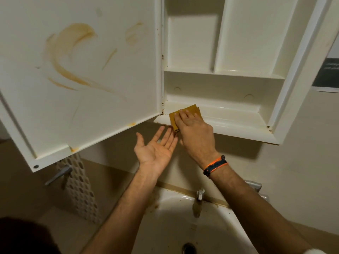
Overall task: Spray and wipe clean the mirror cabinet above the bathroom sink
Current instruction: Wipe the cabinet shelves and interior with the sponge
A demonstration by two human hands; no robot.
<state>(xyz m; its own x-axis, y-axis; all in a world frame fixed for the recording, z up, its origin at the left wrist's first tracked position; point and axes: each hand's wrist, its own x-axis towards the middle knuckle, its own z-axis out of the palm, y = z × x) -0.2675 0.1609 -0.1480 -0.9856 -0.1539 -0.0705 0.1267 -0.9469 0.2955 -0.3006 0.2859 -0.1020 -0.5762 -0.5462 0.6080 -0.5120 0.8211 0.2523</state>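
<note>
A yellow cloth (183,114) is pressed flat by the right hand (194,131) at the cabinet (238,118) bottom shelf's left corner; the left hand (156,151) is cupped empty below. Brown smears (73,52) on the open door (113,99) are left unwiped.

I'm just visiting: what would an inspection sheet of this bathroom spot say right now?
Surface: bottom shelf of the open cabinet, being wiped.
Job's things: yellow cloth lies flat at the shelf's left end; orange-brown smears on the inside of the open door.
Clutter: nothing seen on the shelves.
Fingers: right hand presses the cloth with flat fingers; left hand open, palm up, below the shelf edge.
Cables: nothing seen.
Surroundings: stained sink with tap below; perforated panel at left.
</note>
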